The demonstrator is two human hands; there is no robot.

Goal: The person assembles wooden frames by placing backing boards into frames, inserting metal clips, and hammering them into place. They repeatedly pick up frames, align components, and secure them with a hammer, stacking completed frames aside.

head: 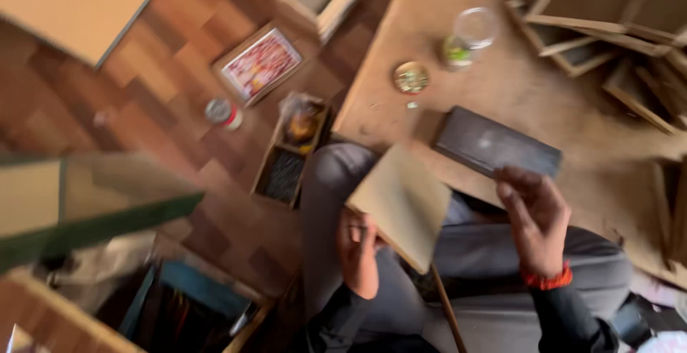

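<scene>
Beige board (404, 203), a single thin flat panel, is gripped at its near-left edge by the left hand (358, 249), fingers closed around it, above the person's lap in the near middle of the scene. It looks stiff and light, probably card or thin wood, so it should handle easily if held by an edge; pinching one corner might let it swing. The right hand (533, 217) rests its curled fingertips on the near edge of one dark rectangular slab (497, 142), which lies flat on the brown work surface (515, 88); whether it actually grips the slab I cannot tell. That slab looks denser and heavier. Farther off sit one small round tin (411, 77) and one clear glass jar (472, 35), and a heap of wooden frames (608, 31) at far right, too blurred to count. Left, on the floor, lie one framed picture (261, 63) and one wooden tray (290, 156).
</scene>
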